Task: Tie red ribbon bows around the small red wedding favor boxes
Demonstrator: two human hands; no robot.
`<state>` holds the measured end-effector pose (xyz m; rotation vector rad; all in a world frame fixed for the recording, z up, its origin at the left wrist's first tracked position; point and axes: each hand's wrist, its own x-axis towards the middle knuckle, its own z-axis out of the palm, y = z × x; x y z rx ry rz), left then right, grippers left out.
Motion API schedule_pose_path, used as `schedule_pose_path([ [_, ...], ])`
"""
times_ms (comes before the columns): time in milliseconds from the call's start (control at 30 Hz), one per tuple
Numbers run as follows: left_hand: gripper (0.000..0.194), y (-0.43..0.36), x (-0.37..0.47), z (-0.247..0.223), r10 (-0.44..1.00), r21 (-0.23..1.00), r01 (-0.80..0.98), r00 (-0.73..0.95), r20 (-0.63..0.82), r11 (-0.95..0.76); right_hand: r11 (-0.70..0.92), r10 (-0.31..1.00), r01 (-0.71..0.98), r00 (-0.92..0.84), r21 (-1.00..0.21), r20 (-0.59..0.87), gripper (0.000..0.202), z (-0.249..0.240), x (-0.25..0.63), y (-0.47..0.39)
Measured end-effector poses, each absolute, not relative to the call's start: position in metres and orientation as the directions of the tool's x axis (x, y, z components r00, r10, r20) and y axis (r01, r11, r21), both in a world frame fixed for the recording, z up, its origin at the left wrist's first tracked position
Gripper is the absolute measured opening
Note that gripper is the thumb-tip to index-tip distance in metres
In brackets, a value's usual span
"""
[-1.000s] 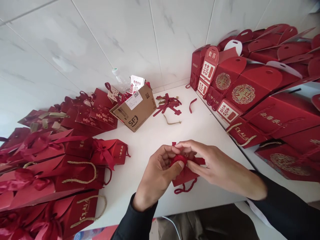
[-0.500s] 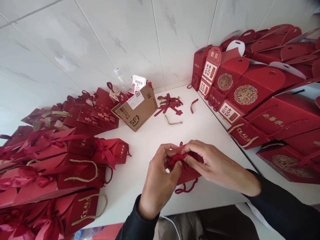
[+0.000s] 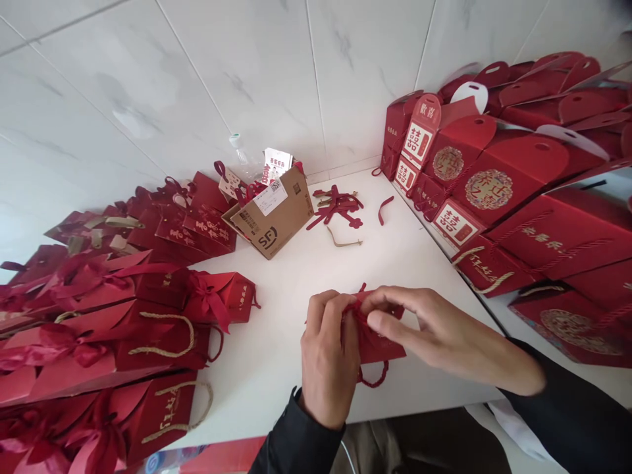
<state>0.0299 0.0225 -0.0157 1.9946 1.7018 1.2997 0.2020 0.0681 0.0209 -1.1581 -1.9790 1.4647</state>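
Note:
A small red gift box (image 3: pixel 382 347) with a twisted red cord handle (image 3: pixel 375 376) sits near the front edge of the white table. My left hand (image 3: pixel 330 349) is closed on the red ribbon (image 3: pixel 356 309) at the top of the box, its fingers bent down over it. From the right, my right hand (image 3: pixel 419 322) has its thumb and index finger at the same ribbon; the fingers curve with a gap between them, and whether they grip it is unclear. Both hands partly cover the ribbon and the box top.
Ribboned red boxes (image 3: pixel 162 336) fill the left side. A cardboard box (image 3: pixel 276 214) stands near the wall, beside a pile of red straps (image 3: pixel 338 205). Stacked red boxes (image 3: pixel 523 164) line the right side. A loose red strap (image 3: pixel 384 209) lies near them.
My left hand has turned, its fingers now folding over the ribbon. My right hand has shifted slightly right and its fingers are looser, exposing more of the box front.

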Motion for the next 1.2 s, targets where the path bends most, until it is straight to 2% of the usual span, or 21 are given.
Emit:
schedule_pose_path([
  [100,0.029,0.021,0.028,-0.019,0.860,0.637,0.700,-0.064,0.507,-0.323,0.022,0.834,0.327,-0.528,-0.945,-0.163,0.027,0.021,0.202,0.070],
  [267,0.039,0.016,0.027,-0.022,0.815,0.637,0.711,-0.157,0.557,-0.298,0.025,0.823,0.344,-0.540,-0.939,-0.176,0.030,0.018,0.199,0.070],
  [367,0.036,0.010,0.023,-0.019,0.811,0.646,0.711,-0.188,0.554,-0.277,0.036,0.830,0.384,-0.526,-0.923,-0.186,0.031,0.018,0.200,0.069],
  [500,0.021,0.005,0.013,-0.012,0.847,0.628,0.751,-0.186,0.499,-0.205,0.072,0.836,0.421,-0.520,-0.904,-0.176,0.031,0.019,0.202,0.069],
  [567,0.026,0.005,0.008,-0.007,0.865,0.608,0.764,-0.140,0.482,-0.215,0.084,0.830,0.415,-0.532,-0.906,-0.167,0.031,0.019,0.202,0.068],
  [633,0.026,0.006,0.005,-0.002,0.903,0.651,0.725,-0.096,0.419,-0.225,0.085,0.824,0.406,-0.542,-0.910,-0.165,0.031,0.018,0.202,0.068],
  [733,0.021,0.009,0.005,0.001,0.957,0.735,0.663,-0.095,0.274,-0.144,0.084,0.826,0.416,-0.537,-0.906,-0.170,0.032,0.017,0.201,0.068],
  [833,0.019,0.011,0.007,0.002,0.980,0.748,0.654,-0.053,0.191,-0.110,0.083,0.823,0.427,-0.539,-0.900,-0.180,0.032,0.018,0.201,0.069],
  [933,0.010,0.013,0.008,0.001,0.983,0.769,0.629,-0.040,0.177,-0.113,0.097,0.824,0.422,-0.542,-0.901,-0.165,0.026,0.020,0.202,0.071],
  [1067,0.012,0.011,0.003,-0.001,0.977,0.773,0.626,-0.080,0.196,-0.103,0.124,0.849,0.436,-0.512,-0.891,-0.132,0.023,0.022,0.208,0.075],
  [1200,0.019,0.003,-0.003,-0.004,0.984,0.776,0.628,-0.095,0.150,-0.058,0.130,0.877,0.492,-0.462,-0.861,-0.131,0.025,0.018,0.217,0.077],
])
